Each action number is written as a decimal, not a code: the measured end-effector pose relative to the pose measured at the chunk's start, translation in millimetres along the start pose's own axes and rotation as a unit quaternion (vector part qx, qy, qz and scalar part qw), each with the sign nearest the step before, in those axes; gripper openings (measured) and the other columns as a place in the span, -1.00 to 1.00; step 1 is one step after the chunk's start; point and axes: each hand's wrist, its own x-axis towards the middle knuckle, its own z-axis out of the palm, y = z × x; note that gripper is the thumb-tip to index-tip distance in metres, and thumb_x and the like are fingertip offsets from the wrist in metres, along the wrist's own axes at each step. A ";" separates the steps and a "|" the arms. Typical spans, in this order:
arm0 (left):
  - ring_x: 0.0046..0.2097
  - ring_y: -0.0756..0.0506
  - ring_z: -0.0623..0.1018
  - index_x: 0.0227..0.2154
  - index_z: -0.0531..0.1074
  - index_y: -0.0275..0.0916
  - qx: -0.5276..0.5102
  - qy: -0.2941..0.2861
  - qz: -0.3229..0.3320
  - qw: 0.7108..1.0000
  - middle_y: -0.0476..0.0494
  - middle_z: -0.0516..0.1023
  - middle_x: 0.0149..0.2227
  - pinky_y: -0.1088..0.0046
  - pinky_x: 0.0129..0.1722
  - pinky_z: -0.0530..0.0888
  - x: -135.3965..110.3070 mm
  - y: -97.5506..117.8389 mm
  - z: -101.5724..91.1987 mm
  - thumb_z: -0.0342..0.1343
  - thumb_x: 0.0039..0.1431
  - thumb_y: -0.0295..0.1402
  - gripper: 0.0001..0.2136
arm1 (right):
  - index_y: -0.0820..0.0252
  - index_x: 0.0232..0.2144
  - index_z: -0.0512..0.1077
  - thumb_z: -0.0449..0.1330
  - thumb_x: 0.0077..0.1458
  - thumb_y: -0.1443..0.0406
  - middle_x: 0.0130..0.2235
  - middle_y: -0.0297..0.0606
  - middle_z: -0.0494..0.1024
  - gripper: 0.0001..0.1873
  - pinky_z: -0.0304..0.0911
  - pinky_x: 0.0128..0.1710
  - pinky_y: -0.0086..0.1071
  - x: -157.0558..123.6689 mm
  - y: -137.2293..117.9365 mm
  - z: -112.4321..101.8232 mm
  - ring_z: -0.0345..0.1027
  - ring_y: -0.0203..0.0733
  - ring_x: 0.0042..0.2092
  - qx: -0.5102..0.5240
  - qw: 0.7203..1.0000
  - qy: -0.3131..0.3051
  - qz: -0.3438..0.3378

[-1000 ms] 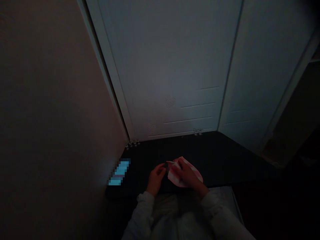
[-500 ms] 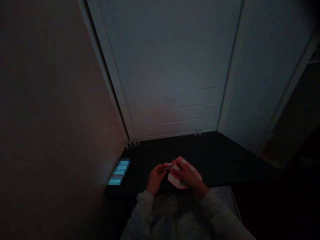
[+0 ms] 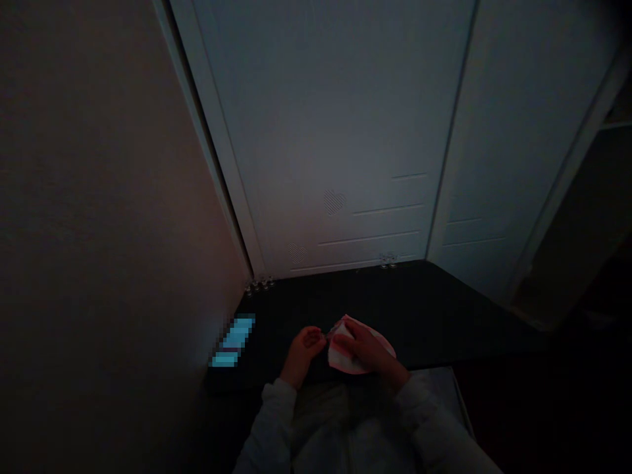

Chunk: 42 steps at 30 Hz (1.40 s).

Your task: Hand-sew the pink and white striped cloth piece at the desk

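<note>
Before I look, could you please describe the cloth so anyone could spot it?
Find the black tabletop below the pale panel. Near its front edge, the right hand holds the cloth. Unlike the glowing blue rectangle, it is pink and white.

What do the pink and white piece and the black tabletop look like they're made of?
The pink and white piece: probably matte fabric, as it looks gathered at the right hand. The black tabletop: dull and even, perhaps laminate; too dark to tell.

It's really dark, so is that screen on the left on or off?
On: the screen glows blue on the dark table. Its picture is blurred.
</note>
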 end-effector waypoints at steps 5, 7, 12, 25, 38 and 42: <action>-0.26 -0.05 0.43 -0.34 0.30 -0.29 0.000 0.005 0.012 1.000 -0.13 0.44 -0.33 0.39 -0.20 0.33 1.0 -2.2 0.6 0.19 -0.26 -0.37 -0.67 | 0.21 -0.27 0.33 0.10 -0.19 0.24 -0.31 -0.27 0.40 -0.66 0.13 -0.28 -0.37 -0.1 -4.5 -2.7 0.24 -0.21 -0.29 0.024 0.999 -0.037 -0.007; -0.25 -0.07 0.44 -0.32 0.32 -0.30 0.002 0.007 0.015 1.000 -0.15 0.45 -0.31 0.37 -0.19 0.32 0.9 -2.0 0.5 0.18 -0.26 -0.37 -0.66 | 0.21 -0.27 0.32 0.10 -0.19 0.24 -0.29 -0.27 0.39 -0.65 0.13 -0.27 -0.37 -0.2 -6.0 -3.4 0.24 -0.21 -0.28 0.024 0.999 -0.044 -0.010; -0.20 -0.11 0.43 -0.28 0.35 -0.31 0.000 -0.005 -0.003 1.000 -0.21 0.46 -0.25 0.35 -0.15 0.31 -1.2 2.7 2.0 0.17 -0.22 -0.35 -0.65 | 0.19 -0.26 0.29 0.12 -0.20 0.24 -0.29 -0.28 0.38 -0.64 0.15 -0.30 -0.38 0.6 -2.9 -2.0 0.24 -0.22 -0.29 0.045 0.998 -0.037 -0.002; -0.22 -0.09 0.44 -0.31 0.37 -0.31 0.003 0.011 -0.010 1.000 -0.18 0.47 -0.27 0.37 -0.17 0.32 -3.0 5.6 2.4 0.15 -0.21 -0.34 -0.69 | 0.22 -0.46 0.28 0.13 -0.21 0.17 -0.44 -0.35 0.34 -0.74 0.09 -0.46 -0.48 0.7 2.4 -1.0 0.19 -0.31 -0.41 -0.007 1.000 -0.013 0.015; -0.27 -0.08 0.45 -0.35 0.35 -0.31 0.019 0.004 0.001 1.000 -0.16 0.47 -0.34 0.40 -0.23 0.34 -4.1 6.6 6.3 0.17 -0.25 -0.33 -0.69 | 0.21 -0.34 0.30 0.09 -0.18 0.25 -0.36 -0.32 0.37 -0.74 0.15 -0.36 -0.44 -0.4 -2.0 -2.0 0.23 -0.29 -0.35 0.048 0.999 -0.019 0.007; -0.30 -0.06 0.44 -0.38 0.35 -0.30 0.028 0.012 0.005 1.000 -0.14 0.47 -0.38 0.42 -0.26 0.35 -4.4 7.5 7.0 0.17 -0.26 -0.32 -0.70 | 0.17 -0.20 0.24 0.08 -0.16 0.28 -0.22 -0.28 0.35 -0.63 0.15 -0.24 -0.39 0.1 -2.8 -1.5 0.22 -0.25 -0.23 0.074 0.997 -0.006 -0.007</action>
